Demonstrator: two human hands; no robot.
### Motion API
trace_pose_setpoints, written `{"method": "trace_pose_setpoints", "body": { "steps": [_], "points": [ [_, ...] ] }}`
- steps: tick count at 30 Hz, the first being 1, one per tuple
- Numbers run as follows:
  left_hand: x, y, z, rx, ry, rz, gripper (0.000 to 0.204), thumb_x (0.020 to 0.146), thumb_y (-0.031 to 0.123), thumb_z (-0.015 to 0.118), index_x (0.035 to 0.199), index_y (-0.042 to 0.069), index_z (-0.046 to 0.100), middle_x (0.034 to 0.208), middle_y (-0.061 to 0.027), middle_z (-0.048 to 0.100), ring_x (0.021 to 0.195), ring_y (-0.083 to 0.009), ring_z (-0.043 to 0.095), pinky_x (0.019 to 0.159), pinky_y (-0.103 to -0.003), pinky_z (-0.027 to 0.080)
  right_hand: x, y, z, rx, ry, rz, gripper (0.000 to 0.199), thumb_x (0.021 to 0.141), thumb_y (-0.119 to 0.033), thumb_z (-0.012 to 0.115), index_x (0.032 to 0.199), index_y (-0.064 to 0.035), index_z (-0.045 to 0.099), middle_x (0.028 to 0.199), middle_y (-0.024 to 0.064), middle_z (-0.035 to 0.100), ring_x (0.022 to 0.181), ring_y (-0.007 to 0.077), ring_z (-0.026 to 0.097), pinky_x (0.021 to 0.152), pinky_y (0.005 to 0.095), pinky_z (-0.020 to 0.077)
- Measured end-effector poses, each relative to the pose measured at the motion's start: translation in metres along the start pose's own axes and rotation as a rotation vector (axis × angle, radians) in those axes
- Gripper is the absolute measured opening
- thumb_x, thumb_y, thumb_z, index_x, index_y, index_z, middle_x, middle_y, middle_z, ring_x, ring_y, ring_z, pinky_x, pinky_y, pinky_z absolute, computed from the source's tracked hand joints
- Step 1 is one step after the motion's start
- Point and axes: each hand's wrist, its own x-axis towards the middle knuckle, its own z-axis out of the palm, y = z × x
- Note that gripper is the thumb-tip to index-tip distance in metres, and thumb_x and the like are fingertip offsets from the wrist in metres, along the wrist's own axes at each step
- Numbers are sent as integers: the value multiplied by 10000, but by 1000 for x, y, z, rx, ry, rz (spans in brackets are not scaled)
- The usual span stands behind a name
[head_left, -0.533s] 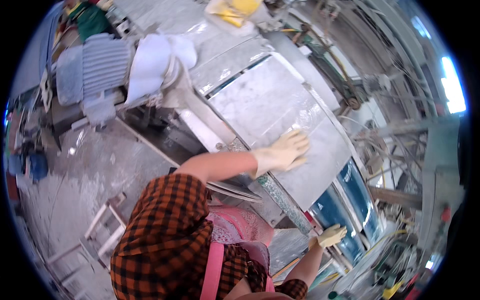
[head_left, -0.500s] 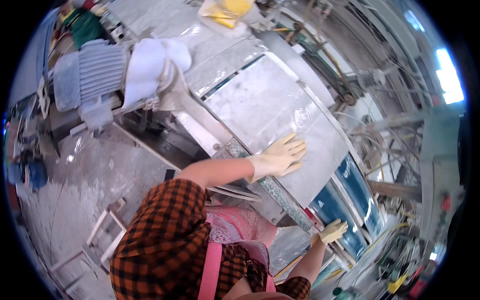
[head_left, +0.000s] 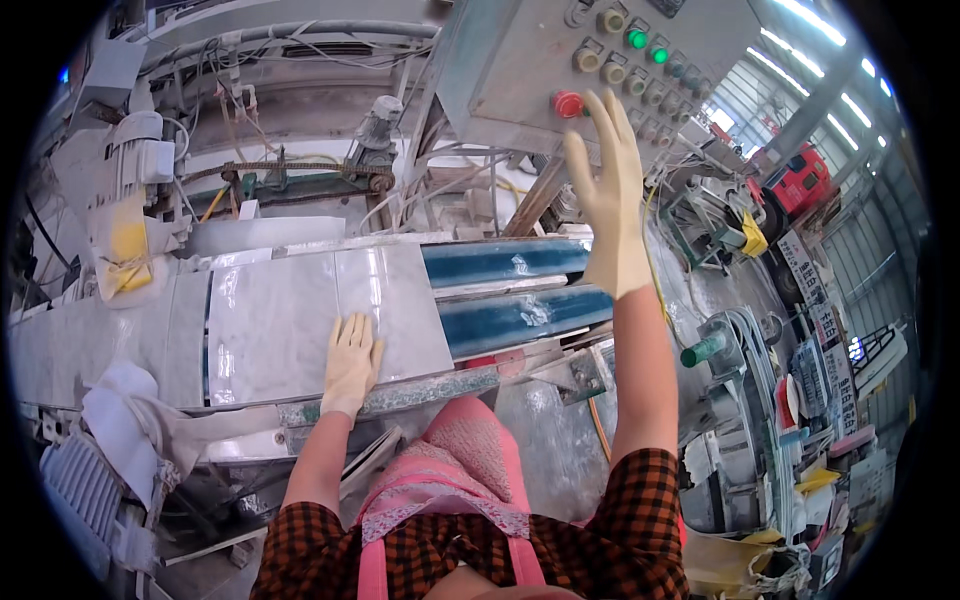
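My left hand (head_left: 351,368), in a cream rubber glove, lies flat with fingers stretched on a pale grey-white stone slab (head_left: 270,325). The slab rests on a conveyor, with two blue belts (head_left: 530,318) showing to its right. My right hand (head_left: 615,205), gloved alike, is raised with fingers extended and nothing in it. Its fingertips are close to a grey control panel (head_left: 510,65), beside a red push button (head_left: 567,104); whether they touch the panel I cannot tell. Two green buttons (head_left: 648,47) are lit above.
A metal rail (head_left: 440,389) runs along the conveyor's near side. More slab surface (head_left: 110,340) continues left. A yellow cloth (head_left: 130,250) hangs over machinery at far left, near a ribbed grey motor (head_left: 85,490). At right are a green-ended roller (head_left: 704,349) and a red machine (head_left: 800,180).
The view has swung right, bringing the control panel into sight. My right hand has risen from beside the blue belts to the panel. My left hand stays flat on the slab.
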Motion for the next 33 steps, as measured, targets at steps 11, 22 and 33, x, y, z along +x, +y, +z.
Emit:
{"method": "trace_pose_setpoints", "body": {
  "steps": [11,22,33],
  "points": [
    [-10,-1,-14,-120,7,-44,466,1027,271,534,1331,-76,597,1399,-230,602,1376,-344,499,1220,-461,327,57,17,31,-207,-50,-141,375,911,-367,698,1142,-72,728,1350,228,650,1297,401,584,1075,505,455],
    [-26,3,-25,-60,189,-53,434,954,281,641,1199,-78,652,1258,-208,656,1265,-333,581,1183,-430,376,54,38,55,-194,-195,-169,463,1035,-386,611,1264,10,681,1419,271,579,1356,393,522,1101,432,431],
    [-10,7,-33,-66,157,-28,411,928,248,664,1177,-79,645,1237,-199,644,1217,-308,585,1141,-399,407,47,32,24,-104,-205,-68,467,1043,-372,589,1322,-5,662,1315,158,686,1218,277,640,1044,359,456]
  ]
}}
